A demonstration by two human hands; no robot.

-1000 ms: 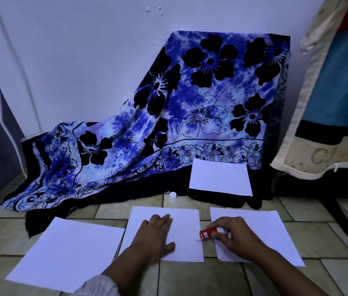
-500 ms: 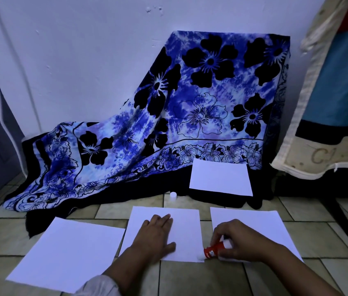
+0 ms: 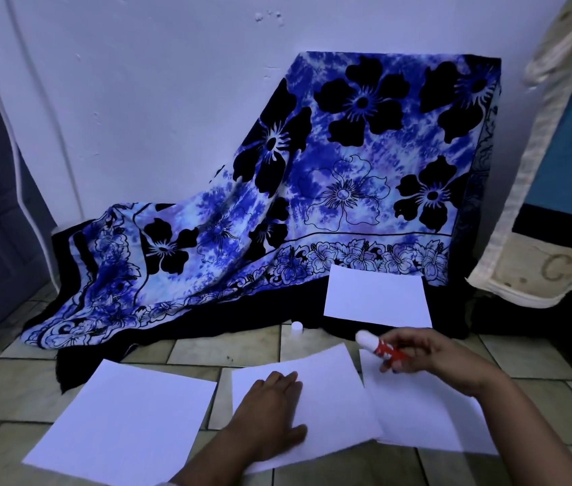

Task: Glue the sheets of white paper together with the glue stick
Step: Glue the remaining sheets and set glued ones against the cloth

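Left hand (image 3: 270,408): flat and open, palm down, fingers straight and close together, pressing on the middle sheet (image 3: 333,387).
Right hand (image 3: 442,363): my fingers curl round the red barrel of the glue stick (image 3: 384,349), over the far left corner of the right sheet (image 3: 425,415).
Glue stick axis: slanted, white tip pointing left and away from me, toward the cap (image 3: 297,326) on the floor (image 3: 186,349).
Middle sheet: skewed, its right edge overlapping the right sheet's near left margin.
Left sheet (image 3: 126,422): lies apart on the tiles.
Far sheet (image 3: 377,299): rests on the floral cloth (image 3: 312,205).
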